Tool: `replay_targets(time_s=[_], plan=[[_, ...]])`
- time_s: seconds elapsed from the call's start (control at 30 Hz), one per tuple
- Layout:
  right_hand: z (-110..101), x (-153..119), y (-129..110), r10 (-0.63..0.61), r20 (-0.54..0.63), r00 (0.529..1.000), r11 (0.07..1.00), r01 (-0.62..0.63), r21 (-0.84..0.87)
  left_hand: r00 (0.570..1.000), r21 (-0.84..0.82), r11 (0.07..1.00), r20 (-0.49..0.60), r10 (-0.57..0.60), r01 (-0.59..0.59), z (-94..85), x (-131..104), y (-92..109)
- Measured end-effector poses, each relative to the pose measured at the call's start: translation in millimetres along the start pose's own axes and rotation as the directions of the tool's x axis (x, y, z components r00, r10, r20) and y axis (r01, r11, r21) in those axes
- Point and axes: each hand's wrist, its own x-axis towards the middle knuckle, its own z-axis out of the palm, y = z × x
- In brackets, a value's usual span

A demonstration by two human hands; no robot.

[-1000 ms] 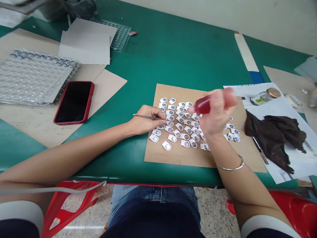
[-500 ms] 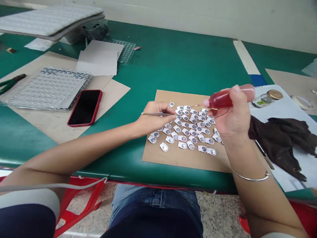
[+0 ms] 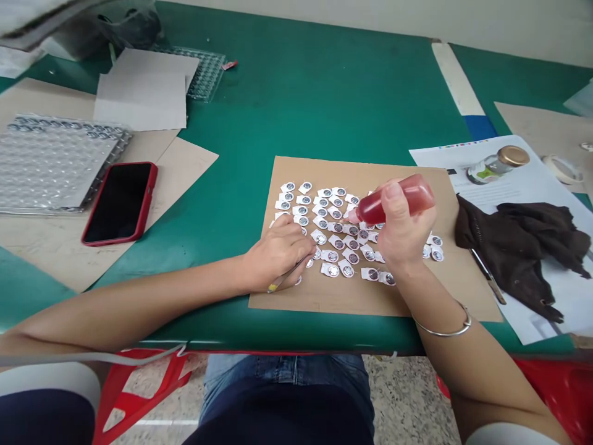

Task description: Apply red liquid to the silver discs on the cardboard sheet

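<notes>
My right hand (image 3: 405,232) is wrapped round a red squeeze bottle (image 3: 403,196), tilted with its thin nozzle pointing down and left, close over small white paper tags (image 3: 330,270). Each tag bears a round silvery piece, and several lie in loose rows on a brown cardboard sheet (image 3: 296,301). Low over the left part of the sheet, my left hand (image 3: 280,253) is closed on a thin stick-like tool (image 3: 280,281) with a yellow mark near its rear end. Its front tip is near a tag; whether it touches is unclear. My hands hide some tags.
Left on the green table (image 3: 324,99) lie a red-cased phone (image 3: 120,203), a clear bubbled plastic pack (image 3: 55,161) and grey card sheets (image 3: 143,93). At right are a dark brown cloth (image 3: 523,247), a metal tool (image 3: 488,276) and a glass jar (image 3: 498,165) on paper.
My left hand has moved lower on the sheet and turned its back upward, still holding the tool. The right hand has brought the bottle left and lower over the tags. The view has shifted.
</notes>
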Motion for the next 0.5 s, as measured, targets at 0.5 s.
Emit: replay_targets(time_s=[0.5], plan=[[13, -19, 15, 0.054, 0.137, 0.989, 0.975, -0.023, -0.22, 0.992, 0.126, 0.985, 0.066, 0.11, -0.117, 2.5, 0, 2]])
